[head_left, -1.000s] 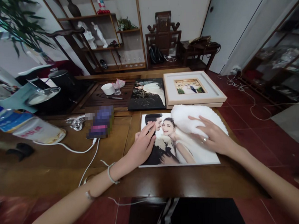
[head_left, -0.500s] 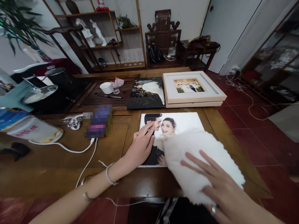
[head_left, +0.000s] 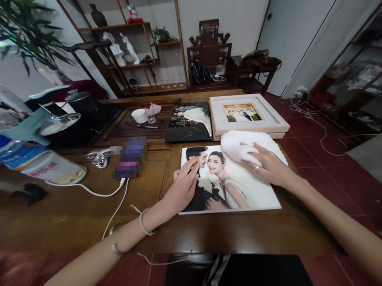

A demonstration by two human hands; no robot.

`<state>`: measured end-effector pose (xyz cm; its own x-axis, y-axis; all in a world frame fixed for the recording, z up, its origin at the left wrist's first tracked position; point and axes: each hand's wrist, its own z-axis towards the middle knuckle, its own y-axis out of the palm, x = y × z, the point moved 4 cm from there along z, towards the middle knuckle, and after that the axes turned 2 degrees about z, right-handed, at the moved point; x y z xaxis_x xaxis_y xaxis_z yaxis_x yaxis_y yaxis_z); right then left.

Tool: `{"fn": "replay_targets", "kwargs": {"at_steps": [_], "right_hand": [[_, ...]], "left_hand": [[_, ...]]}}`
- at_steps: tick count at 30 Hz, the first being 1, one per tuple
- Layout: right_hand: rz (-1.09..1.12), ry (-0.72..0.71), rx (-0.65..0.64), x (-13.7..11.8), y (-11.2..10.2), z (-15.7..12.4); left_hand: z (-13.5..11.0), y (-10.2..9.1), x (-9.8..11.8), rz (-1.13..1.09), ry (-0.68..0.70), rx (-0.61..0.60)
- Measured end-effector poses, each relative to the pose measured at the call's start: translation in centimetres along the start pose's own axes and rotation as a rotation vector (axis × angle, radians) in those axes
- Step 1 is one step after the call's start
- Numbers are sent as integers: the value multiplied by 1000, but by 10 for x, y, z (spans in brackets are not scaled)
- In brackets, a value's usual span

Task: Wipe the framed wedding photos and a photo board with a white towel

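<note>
A wedding photo panel (head_left: 259, 198) with a white background lies flat on the wooden table, showing a couple with their heads close together. My left hand (head_left: 186, 182) rests on its left side, fingers stretched out over the dark-suited figure. At the panel's upper right, my right hand (head_left: 270, 164) grips a fluffy white cloth (head_left: 252, 138) and presses it against the surface. The cloth covers that corner and reaches the edge of the light wooden frame behind. A ring shows on the right hand; its fingertips are partly sunk in the cloth.
Behind the panel are a dark photo panel (head_left: 188, 123) and a framed photo (head_left: 270, 112). A blurred phone (head_left: 131, 158) with a white cable (head_left: 97, 195), a plastic bottle (head_left: 50, 164), a white cup (head_left: 139, 116) and a black kettle (head_left: 81, 104) stand to the left.
My right hand has moved the white cloth away from me, from the panel's near right to its upper right corner, uncovering the lower part of the picture. My left hand stays in place.
</note>
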<state>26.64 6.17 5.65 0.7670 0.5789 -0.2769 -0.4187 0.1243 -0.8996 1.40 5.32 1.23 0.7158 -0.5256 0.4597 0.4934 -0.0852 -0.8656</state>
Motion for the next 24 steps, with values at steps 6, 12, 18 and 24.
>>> {"fn": "replay_targets", "kwargs": {"at_steps": [6,12,18,24], "right_hand": [[-18,-39,-3,-38,3,-33],[46,-183,-157,-122,2,-93],[80,-132,-155,-102,-3,-78],[4,-48,-100,-40,0,-14]], "left_hand": [[0,-1,0,-36,-5,37],[-3,0,2,-23,-6,8],[-2,-1,1,-12,35,-21],[0,0,0,-11,64,-20]]}}
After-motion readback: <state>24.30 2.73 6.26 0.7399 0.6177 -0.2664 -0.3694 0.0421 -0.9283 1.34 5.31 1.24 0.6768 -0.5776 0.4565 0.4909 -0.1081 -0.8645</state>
